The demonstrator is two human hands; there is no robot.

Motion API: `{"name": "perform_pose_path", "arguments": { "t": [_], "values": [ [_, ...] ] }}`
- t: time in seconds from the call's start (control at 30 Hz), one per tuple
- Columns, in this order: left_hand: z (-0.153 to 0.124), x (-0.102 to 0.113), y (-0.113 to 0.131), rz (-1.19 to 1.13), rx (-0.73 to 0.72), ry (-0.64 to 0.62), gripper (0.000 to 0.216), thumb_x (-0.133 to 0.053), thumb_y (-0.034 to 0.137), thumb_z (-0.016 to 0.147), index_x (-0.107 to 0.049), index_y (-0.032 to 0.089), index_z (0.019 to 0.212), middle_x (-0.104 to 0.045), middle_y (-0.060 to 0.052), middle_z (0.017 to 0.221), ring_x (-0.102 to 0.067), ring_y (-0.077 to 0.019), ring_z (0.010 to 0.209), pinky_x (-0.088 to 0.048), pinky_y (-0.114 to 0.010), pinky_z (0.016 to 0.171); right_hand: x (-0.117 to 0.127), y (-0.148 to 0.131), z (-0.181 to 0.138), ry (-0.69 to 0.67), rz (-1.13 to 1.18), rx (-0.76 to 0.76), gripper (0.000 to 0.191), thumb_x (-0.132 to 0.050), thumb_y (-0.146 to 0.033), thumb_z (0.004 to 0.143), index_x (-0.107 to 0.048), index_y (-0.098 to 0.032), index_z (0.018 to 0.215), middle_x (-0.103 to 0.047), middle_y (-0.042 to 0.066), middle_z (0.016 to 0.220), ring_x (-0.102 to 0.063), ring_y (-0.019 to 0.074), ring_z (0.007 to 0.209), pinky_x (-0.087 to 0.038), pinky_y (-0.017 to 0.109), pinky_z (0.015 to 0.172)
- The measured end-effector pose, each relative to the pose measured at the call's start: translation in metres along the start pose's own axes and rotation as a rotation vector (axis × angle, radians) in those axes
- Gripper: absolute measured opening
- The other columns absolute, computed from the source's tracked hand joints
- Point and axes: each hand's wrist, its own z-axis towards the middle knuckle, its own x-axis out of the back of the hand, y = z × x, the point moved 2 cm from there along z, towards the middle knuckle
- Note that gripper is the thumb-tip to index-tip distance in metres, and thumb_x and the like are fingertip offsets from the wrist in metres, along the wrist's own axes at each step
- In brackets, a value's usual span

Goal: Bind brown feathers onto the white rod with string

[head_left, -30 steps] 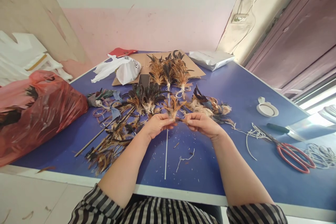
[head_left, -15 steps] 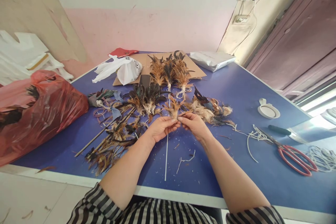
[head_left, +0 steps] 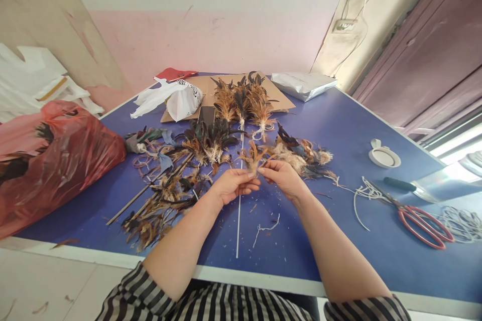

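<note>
Between finger and thumb, my left hand pinches the base of a small bunch of brown feathers, tips pointing away from me. My right hand is closed in a pinch just right of the bunch, at what looks like a thin dark feather; its fingertips partly hide it. Beyond the hands lies a bundle of black feathers. Tied brown and black feather bundles rest farther back. To the right is a pile of pale and dark feathers. A thin white stick lies beneath the hands.
Loose feathers and brown sticks lie at left, beside a red plastic bag. On the right are red-handled scissors, white string, a green-handled knife and a white round holder. Cardboard lies at the back.
My right hand has shifted slightly right, parting a little from my left. The brown feather bunch has tilted and moved slightly right in my left hand.
</note>
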Motion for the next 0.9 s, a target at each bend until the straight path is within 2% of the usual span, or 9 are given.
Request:
{"name": "perform_pose_path", "arguments": {
  "t": [0.43, 0.5, 0.57, 0.63, 0.7, 0.8, 0.9],
  "values": [
    [0.001, -0.002, -0.003, 0.027, -0.02, -0.016, 0.018, -0.07, 0.023, 0.063, -0.064, 0.009, 0.07, -0.062, -0.004, 0.062, -0.058, -0.0068, 0.05, -0.047, -0.014, 0.047, -0.005, 0.001, 0.001, 0.051, -0.091, 0.036, 0.025, -0.064, -0.039, 0.064, -0.057, -0.015, 0.064, -0.046, -0.005, 0.049, -0.036, 0.0069, 0.046, -0.027, 0.021, 0.046],
    [0.003, -0.001, -0.003, 0.002, -0.038, 0.017, 0.017, -0.07, 0.022, 0.064, -0.064, 0.009, 0.073, -0.064, -0.005, 0.066, -0.059, -0.0079, 0.053, -0.047, -0.014, 0.046, 0.004, 0.003, 0.004, 0.125, -0.097, 0.023, 0.027, -0.064, -0.041, 0.062, -0.06, -0.015, 0.071, -0.049, -0.004, 0.053, -0.038, 0.0074, 0.046, -0.029, 0.021, 0.046],
    [0.004, 0.002, -0.002, -0.042, -0.069, 0.06, 0.017, -0.068, 0.021, 0.066, -0.064, 0.009, 0.077, -0.066, -0.007, 0.075, -0.061, -0.0095, 0.059, -0.048, -0.015, 0.048, 0.021, 0.006, 0.007, 0.28, -0.147, 0.02, 0.031, -0.063, -0.042, 0.062, -0.063, -0.015, 0.078, -0.053, -0.002, 0.056, -0.04, 0.0082, 0.047, -0.031, 0.022, 0.046],
    [0.005, 0.003, 0.0, -0.085, -0.1, 0.107, 0.015, -0.066, 0.018, 0.067, -0.064, 0.009, 0.079, -0.066, -0.009, 0.082, -0.062, -0.0103, 0.063, -0.049, -0.016, 0.05, 0.039, 0.009, 0.009, 0.455, -0.302, 0.051, 0.03, -0.06, -0.042, 0.065, -0.065, -0.016, 0.078, -0.057, 0.0, 0.06, -0.044, 0.01, 0.05, -0.034, 0.023, 0.05],
    [0.005, 0.005, 0.001, -0.115, -0.122, 0.15, 0.013, -0.065, 0.016, 0.069, -0.064, 0.008, 0.079, -0.066, -0.01, 0.083, -0.062, -0.0101, 0.064, -0.049, -0.016, 0.051, 0.052, 0.012, 0.011, 0.524, -0.505, 0.071, 0.025, -0.058, -0.038, 0.067, -0.067, -0.017, 0.076, -0.061, 0.002, 0.065, -0.049, 0.0127, 0.056, -0.037, 0.025, 0.055],
    [0.004, 0.004, 0.003, -0.142, -0.136, 0.181, 0.011, -0.063, 0.014, 0.07, -0.064, 0.008, 0.079, -0.066, -0.009, 0.082, -0.062, -0.0092, 0.062, -0.049, -0.015, 0.05, 0.054, 0.017, 0.014, 0.462, -0.819, 0.095, 0.02, -0.053, -0.031, 0.071, -0.068, -0.018, 0.076, -0.064, 0.004, 0.072, -0.054, 0.0162, 0.064, -0.039, 0.027, 0.061],
    [0.004, 0.004, 0.003, -0.16, -0.138, 0.185, 0.011, -0.063, 0.013, 0.07, -0.064, 0.008, 0.08, -0.066, -0.009, 0.081, -0.061, -0.0085, 0.06, -0.048, -0.015, 0.049, 0.044, 0.02, 0.016, 0.396, -1.09, 0.093, 0.024, -0.049, -0.027, 0.075, -0.067, -0.022, 0.091, -0.064, 0.006, 0.091, -0.056, 0.0197, 0.079, -0.04, 0.029, 0.067]
  ]
}}
